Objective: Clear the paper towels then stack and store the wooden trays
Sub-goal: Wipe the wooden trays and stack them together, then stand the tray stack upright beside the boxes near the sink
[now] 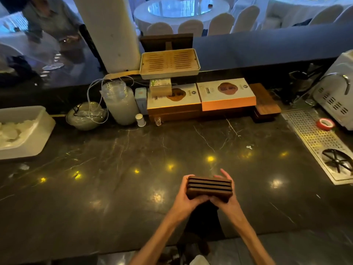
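surface: dark veined marble bar counter [133, 150], banquet hall with white-covered chairs behind it
thing: stack of dark wooden boards [210, 186], held just above the counter near its front edge, roughly centre
left hand [188, 197]: wrapped round the stack's left end, thumb on the near side
right hand [227, 201]: grips the right end, fingers over the far edge, one fingertip lifted off
step: looks like squaring up the stack before setting it down
how: keep pressure even from both ends, boards flush, lower flat so none slides out
landing zone: open counter straight ahead, nothing in the path
back row: gift boxes [226, 92], bamboo tea tray [169, 63], sleeve of plastic cups [120, 104], well apart
left: white tub [24, 131]
right: perforated drip tray [313, 136] with red tape roll [324, 124] on it, so don't drift that way
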Tool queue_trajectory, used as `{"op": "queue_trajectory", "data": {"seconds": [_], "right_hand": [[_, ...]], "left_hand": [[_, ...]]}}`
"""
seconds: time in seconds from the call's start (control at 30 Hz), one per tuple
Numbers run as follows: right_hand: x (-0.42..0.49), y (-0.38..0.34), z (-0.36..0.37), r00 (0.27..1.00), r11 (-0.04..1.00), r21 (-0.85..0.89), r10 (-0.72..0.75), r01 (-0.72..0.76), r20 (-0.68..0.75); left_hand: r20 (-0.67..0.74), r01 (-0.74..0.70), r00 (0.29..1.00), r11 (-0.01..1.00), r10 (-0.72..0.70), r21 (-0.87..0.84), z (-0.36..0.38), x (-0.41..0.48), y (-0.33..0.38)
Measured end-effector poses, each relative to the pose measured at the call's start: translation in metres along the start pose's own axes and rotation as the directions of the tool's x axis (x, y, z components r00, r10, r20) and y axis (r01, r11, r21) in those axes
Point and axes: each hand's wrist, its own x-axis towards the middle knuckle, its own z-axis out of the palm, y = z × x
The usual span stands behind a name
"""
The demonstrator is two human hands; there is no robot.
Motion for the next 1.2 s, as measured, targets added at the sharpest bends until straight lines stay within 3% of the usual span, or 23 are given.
{"op": "queue_trajectory", "data": {"seconds": [0.2,0.57,0.7,0.9,1.1,1.2], "right_hand": [[-0.003,-0.005,-0.005,0.995,1.0,0.01,-0.015,0.016,-0.099],[0.0,-0.006,-0.004,0.996,0.998,-0.006,0.069,-0.07,-0.051],[0.011,-0.037,-0.004,0.995,0.998,0.038,0.054,-0.051,-0.084],[0.023,-0.106,-0.027,0.999,1.0,-0.008,-0.005,0.006,0.045],[0.026,-0.193,-0.07,0.997,0.982,0.188,0.014,-0.029,0.081],[0.032,-0.242,-0.089,0.996,0.978,0.197,0.06,-0.074,0.073]], "left_hand": [[-0.038,-0.04,0.998,0.999,0.041,0.011,0.016,0.001,0.012],[-0.133,0.12,0.984,0.993,-0.119,-0.005,0.03,-0.011,-0.009],[-0.16,0.161,0.973,0.985,-0.169,-0.062,0.04,-0.007,0.008],[-0.223,0.129,0.962,0.983,-0.156,-0.131,0.064,-0.013,0.058],[-0.206,0.094,0.971,0.987,-0.119,-0.13,0.102,-0.037,0.088],[-0.243,0.046,0.967,0.99,-0.077,-0.13,0.121,-0.036,0.117]]}}
